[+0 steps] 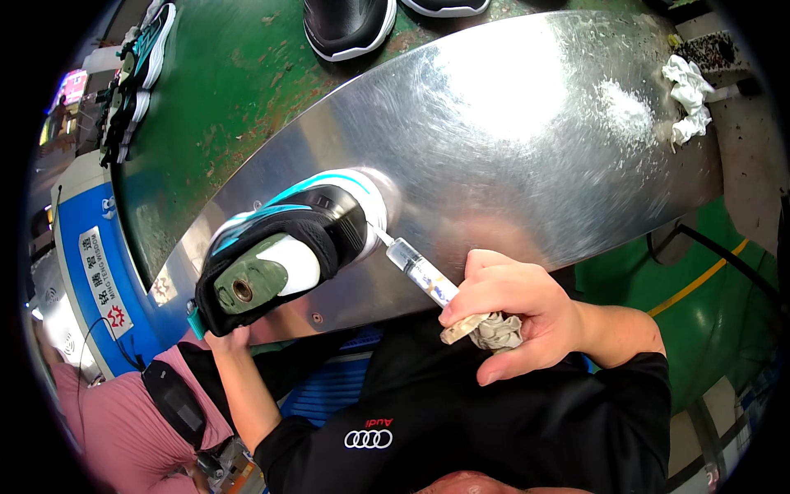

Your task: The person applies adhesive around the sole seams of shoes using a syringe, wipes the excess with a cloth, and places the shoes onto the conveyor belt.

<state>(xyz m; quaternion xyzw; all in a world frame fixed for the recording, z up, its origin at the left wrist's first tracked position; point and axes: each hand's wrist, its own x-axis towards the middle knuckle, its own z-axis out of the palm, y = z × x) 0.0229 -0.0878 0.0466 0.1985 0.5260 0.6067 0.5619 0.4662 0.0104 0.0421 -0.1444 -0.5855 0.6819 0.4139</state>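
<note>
A black, white and turquoise sneaker (337,214) rests on the metal tabletop with a green shoe last (251,284) inside it. At its heel is my left hand (229,338), gripping the shoe from below, its fingers mostly hidden. My right hand (531,305) is closed around a clear syringe (421,272) with printed marks on its barrel. The syringe's thin tip touches or nearly touches the shoe's side near the white sole. A crumpled beige cloth or glove-like wad (496,332) is also bunched in my right hand, at the syringe's rear end.
The shiny metal tabletop (461,177) has a patch of white powder (623,111) and crumpled white tissue (690,95) at its far right. Beyond lies a green surface (226,90) with black shoes (350,25) and more sneakers (152,49). A person in pink (132,420) is at the left.
</note>
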